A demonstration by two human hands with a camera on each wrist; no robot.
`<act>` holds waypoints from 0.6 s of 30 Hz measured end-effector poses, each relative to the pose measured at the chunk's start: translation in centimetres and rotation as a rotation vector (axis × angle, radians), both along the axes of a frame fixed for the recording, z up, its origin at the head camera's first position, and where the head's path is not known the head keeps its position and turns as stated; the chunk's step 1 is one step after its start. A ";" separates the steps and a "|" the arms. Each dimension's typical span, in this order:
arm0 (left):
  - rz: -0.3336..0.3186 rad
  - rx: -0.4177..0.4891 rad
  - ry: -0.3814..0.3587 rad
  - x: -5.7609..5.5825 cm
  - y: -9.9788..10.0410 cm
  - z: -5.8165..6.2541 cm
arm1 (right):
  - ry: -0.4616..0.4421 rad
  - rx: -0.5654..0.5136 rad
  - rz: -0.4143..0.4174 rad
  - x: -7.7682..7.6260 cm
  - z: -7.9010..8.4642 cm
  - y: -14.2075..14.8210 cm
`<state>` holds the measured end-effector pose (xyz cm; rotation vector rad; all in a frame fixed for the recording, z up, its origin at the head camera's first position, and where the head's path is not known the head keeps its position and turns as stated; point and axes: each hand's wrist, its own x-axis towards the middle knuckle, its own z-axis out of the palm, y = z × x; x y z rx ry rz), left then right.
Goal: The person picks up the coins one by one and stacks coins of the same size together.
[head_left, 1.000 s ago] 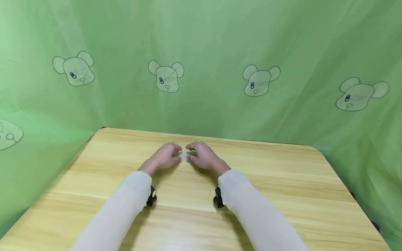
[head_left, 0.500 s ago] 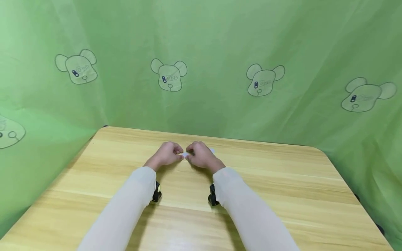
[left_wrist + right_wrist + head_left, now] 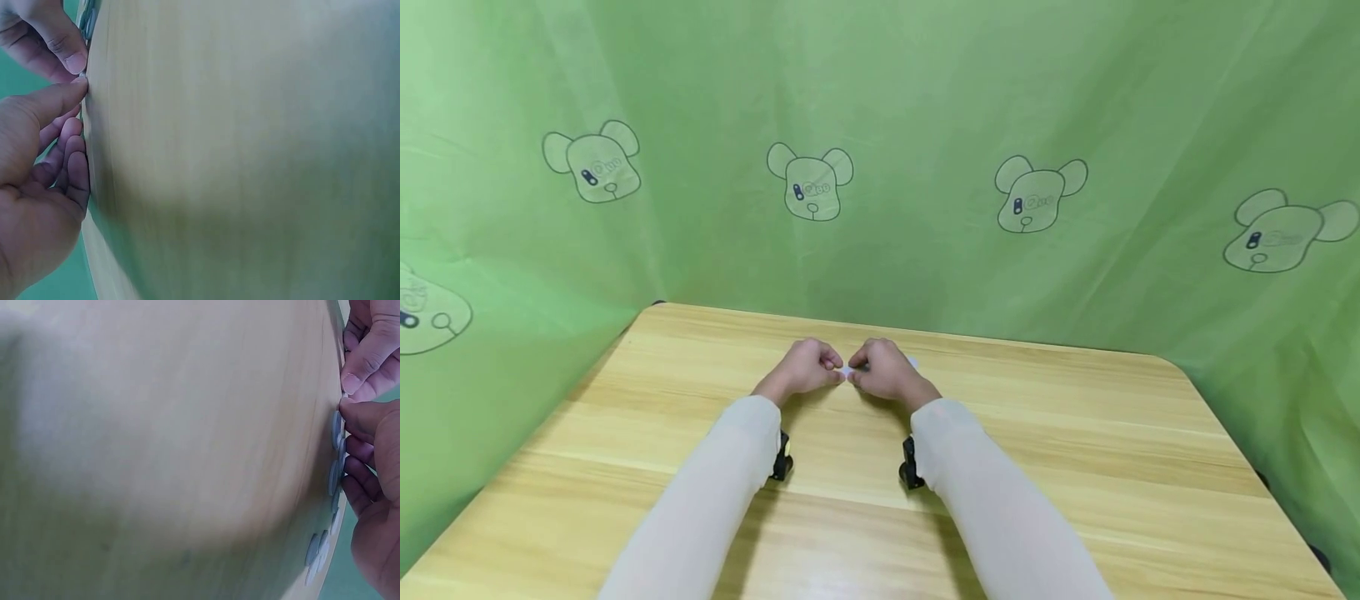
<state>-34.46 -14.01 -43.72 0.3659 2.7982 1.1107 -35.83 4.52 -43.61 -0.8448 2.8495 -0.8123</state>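
Both hands meet near the far side of the table, thumbs and fingertips nearly touching. My left hand [image 3: 802,367] and my right hand [image 3: 883,371] pinch a small pale flat piece [image 3: 846,372] between them; the fingers hide most of it. In the right wrist view, several thin grey-white discs [image 3: 333,477] lie in a row beneath the right hand's curled fingers and trail past it. Another pale bit [image 3: 913,362] shows just beyond the right hand in the head view. I cannot tell whether the pinched piece joins the discs.
The light wood table [image 3: 1037,467] has rounded far corners. A green curtain [image 3: 917,92] printed with bear heads hangs behind it and at both sides. A black wrist camera [image 3: 782,458] sits under the left sleeve, another [image 3: 912,464] under the right.
The hands have drawn closer, fingertips now pinching the pale piece where they stood loosely apart around it. A pale bit has come into sight beyond the right hand. The head view has shifted slightly.
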 end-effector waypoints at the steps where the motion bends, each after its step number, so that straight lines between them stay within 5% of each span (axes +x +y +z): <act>1: 0.002 0.002 -0.003 0.0 0.0 0.0 | -0.003 -0.001 -0.006 0.0 0.0 -0.1; 18: 0.008 0.046 -0.099 0.2 0.4 0.4 | -0.069 0.067 -0.016 -0.4 0.7 -1.1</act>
